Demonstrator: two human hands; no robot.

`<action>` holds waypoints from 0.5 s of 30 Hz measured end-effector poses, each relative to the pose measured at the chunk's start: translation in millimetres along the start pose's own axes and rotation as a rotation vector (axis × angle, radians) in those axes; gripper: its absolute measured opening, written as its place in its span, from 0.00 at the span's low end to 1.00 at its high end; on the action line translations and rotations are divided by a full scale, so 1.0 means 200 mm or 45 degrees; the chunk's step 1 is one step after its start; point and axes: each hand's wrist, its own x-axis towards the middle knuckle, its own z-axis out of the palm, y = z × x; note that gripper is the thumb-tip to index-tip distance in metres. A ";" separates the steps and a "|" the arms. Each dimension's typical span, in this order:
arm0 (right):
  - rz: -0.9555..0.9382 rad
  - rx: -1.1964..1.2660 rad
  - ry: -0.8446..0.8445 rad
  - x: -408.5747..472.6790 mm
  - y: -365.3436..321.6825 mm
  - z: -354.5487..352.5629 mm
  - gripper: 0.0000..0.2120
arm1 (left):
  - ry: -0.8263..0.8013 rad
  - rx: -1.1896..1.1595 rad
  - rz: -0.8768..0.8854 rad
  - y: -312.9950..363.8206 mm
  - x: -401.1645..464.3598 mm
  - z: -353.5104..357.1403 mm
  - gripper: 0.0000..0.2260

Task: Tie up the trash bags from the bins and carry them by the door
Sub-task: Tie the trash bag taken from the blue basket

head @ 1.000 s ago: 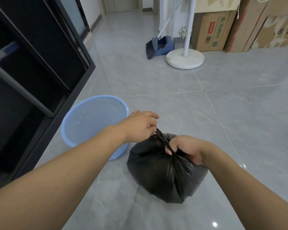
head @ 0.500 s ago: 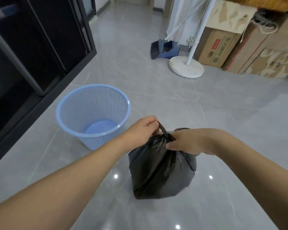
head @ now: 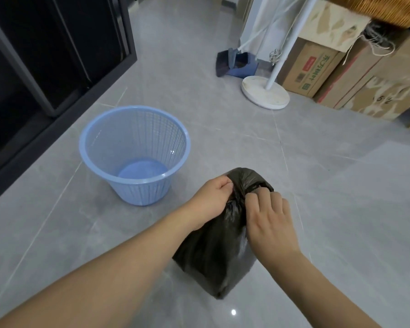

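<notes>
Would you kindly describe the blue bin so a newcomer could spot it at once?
Start at the black cabinet along the left wall. On the grey floor just in front stands the blue bin. It is a round, mesh-sided plastic basket, upright and unlined, unlike the black trash bag beside it.

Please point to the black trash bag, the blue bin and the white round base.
black trash bag (head: 213, 252), head view, on its crinkled side.
blue bin (head: 100, 129), head view, on its rim.
white round base (head: 256, 89), head view, on its flat top.
</notes>
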 end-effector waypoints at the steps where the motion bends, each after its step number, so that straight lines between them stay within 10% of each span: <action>1: 0.004 0.037 0.020 0.00 0.00 0.01 0.14 | -0.032 -0.040 -0.037 0.00 0.00 0.00 0.12; 10: -0.200 0.219 -0.264 0.00 0.10 0.06 0.13 | -0.147 0.033 -0.344 -0.01 -0.01 -0.06 0.05; 15: -0.091 0.790 -0.602 0.00 0.19 0.09 0.04 | -0.352 0.124 -0.447 -0.06 -0.07 -0.11 0.22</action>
